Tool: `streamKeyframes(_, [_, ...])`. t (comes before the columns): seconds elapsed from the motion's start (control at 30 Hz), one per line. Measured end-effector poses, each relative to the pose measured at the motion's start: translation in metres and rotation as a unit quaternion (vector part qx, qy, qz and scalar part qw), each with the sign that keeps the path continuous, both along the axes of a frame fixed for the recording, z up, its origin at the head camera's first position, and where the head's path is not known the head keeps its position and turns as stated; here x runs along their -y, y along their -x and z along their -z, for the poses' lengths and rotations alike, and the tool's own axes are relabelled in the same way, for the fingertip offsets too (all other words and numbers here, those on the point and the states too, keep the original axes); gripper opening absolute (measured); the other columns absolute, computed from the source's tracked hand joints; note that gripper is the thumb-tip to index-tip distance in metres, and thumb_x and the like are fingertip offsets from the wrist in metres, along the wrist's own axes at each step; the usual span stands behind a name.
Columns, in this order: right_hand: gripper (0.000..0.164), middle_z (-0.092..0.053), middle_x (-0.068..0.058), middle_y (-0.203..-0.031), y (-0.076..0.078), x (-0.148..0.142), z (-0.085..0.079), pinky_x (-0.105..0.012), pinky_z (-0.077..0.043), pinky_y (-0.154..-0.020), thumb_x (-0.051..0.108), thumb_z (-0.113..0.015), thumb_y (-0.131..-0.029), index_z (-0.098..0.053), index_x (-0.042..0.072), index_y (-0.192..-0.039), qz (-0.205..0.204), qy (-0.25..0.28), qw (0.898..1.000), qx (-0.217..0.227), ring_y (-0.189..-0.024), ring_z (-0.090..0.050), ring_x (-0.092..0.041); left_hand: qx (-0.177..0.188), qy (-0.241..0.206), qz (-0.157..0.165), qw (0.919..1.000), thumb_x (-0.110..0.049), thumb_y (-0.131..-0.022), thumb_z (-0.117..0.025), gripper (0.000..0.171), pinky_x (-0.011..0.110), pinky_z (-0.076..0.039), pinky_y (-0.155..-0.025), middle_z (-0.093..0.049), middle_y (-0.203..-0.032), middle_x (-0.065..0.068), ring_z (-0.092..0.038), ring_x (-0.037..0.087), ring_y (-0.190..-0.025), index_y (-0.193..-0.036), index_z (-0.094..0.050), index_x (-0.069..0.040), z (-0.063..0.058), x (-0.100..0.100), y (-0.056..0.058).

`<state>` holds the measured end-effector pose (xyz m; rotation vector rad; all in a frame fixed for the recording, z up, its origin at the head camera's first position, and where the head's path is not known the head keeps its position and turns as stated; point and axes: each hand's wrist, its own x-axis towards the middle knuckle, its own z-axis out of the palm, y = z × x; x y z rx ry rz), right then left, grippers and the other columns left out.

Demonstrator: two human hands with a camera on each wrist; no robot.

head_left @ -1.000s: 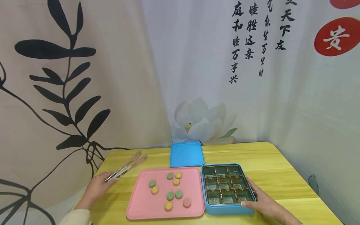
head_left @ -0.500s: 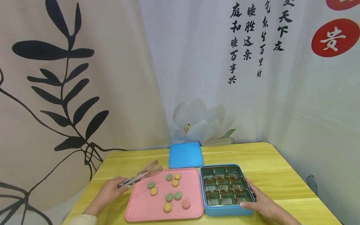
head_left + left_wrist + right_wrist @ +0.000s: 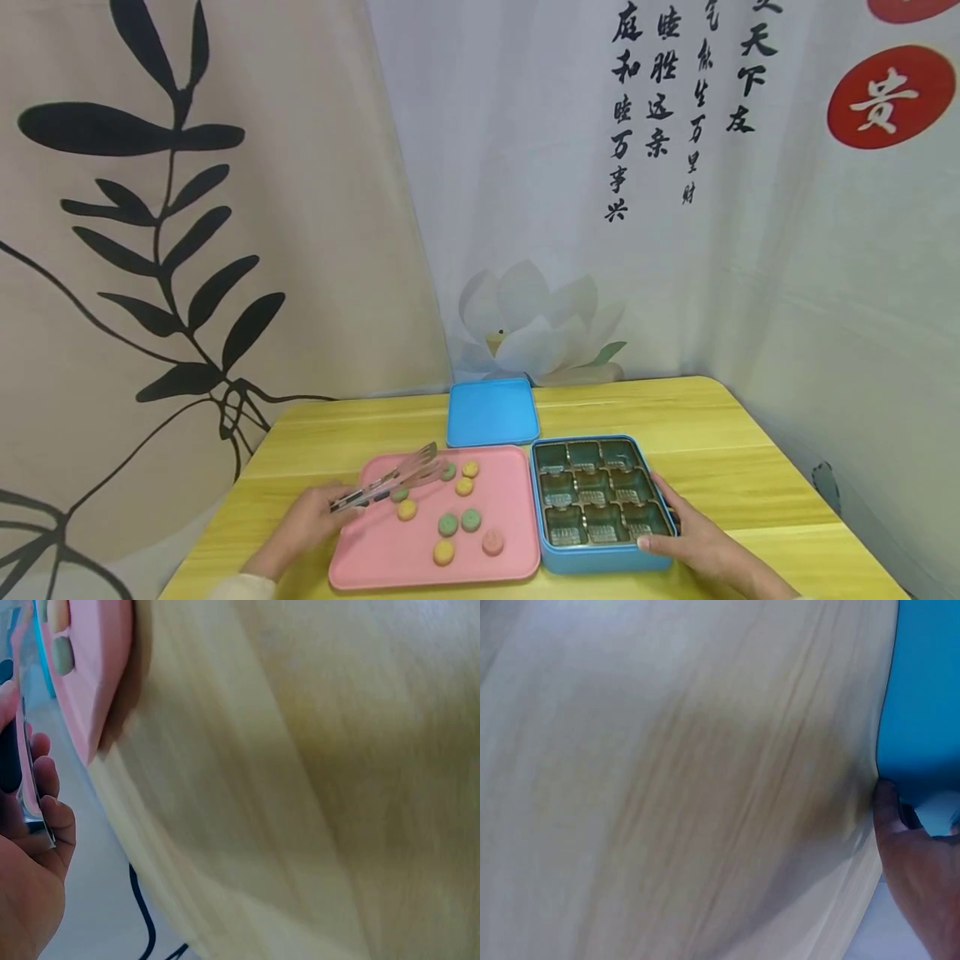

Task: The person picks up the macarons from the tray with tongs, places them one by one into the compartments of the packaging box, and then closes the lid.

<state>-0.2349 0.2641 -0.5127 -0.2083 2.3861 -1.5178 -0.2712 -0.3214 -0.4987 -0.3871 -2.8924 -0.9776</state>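
Observation:
My left hand [image 3: 311, 518] grips metal tongs [image 3: 393, 479] by the handle end. Their tips reach over the left part of a pink tray [image 3: 382, 558] and look apart, with nothing seen between them. On the tray lie small round green, yellow and pink macaron-like cookies, such as a green one [image 3: 447, 524], a yellow one [image 3: 443, 552] and a pink one [image 3: 492, 542]. To the right stands a blue box [image 3: 606, 560] with a clear divided insert. My right hand [image 3: 693, 533] holds its near right corner, thumb at the front rim and fingers along the side.
A blue lid [image 3: 492, 412] lies flat behind the tray. Everything stands on a yellow wood-grain table [image 3: 757, 483], with a printed curtain [image 3: 360, 208] at its back. In the left wrist view, dark cords [image 3: 141, 907] hang past the table edge.
My left hand has moved right with the tongs, from left of the tray to over its left part. The right hand keeps its hold on the box.

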Motion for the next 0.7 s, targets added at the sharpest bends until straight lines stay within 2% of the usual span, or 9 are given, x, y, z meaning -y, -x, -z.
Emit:
streamKeyframes(0.17, [0.104, -0.002, -0.037, -0.157, 0.0, 0.0, 0.001, -0.07, -0.028, -0.102, 0.025, -0.074, -0.091, 0.002, 0.003, -0.158, -0.008, -0.003, 1.0, -0.008, -0.138, -0.018, -0.059, 0.004, 0.001, -0.009, 0.9999, -0.021, -0.084, -0.078, 0.028, 0.026, -0.047, -0.066, -0.063, -0.087, -0.005, -0.054, 0.01, -0.074, -0.109, -0.074, -0.009, 0.007, -0.002, 0.0])
streamKeyframes(0.4, [0.102, -0.002, -0.038, -0.156, 0.002, -0.002, 0.003, -0.068, -0.028, -0.103, 0.022, -0.073, -0.092, 0.003, 0.001, -0.157, -0.009, 0.008, 1.0, -0.008, -0.136, -0.026, -0.056, -0.011, 0.009, -0.009, 0.9999, -0.027, -0.084, -0.08, 0.025, 0.035, -0.052, -0.079, -0.069, -0.098, -0.004, -0.061, 0.013, -0.089, -0.105, -0.075, -0.014, 0.012, -0.006, 0.003])
streamKeyframes(0.7, [0.103, -0.004, -0.037, -0.157, 0.002, -0.003, 0.003, -0.067, -0.028, -0.105, 0.024, -0.073, -0.091, 0.002, 0.002, -0.157, -0.008, 0.006, 1.0, -0.008, -0.136, -0.03, -0.053, -0.014, 0.008, 0.0, 0.9999, -0.022, -0.083, -0.079, 0.02, 0.032, -0.051, -0.075, -0.069, -0.095, -0.006, -0.061, 0.012, -0.085, -0.101, -0.076, -0.015, 0.019, -0.007, 0.006])
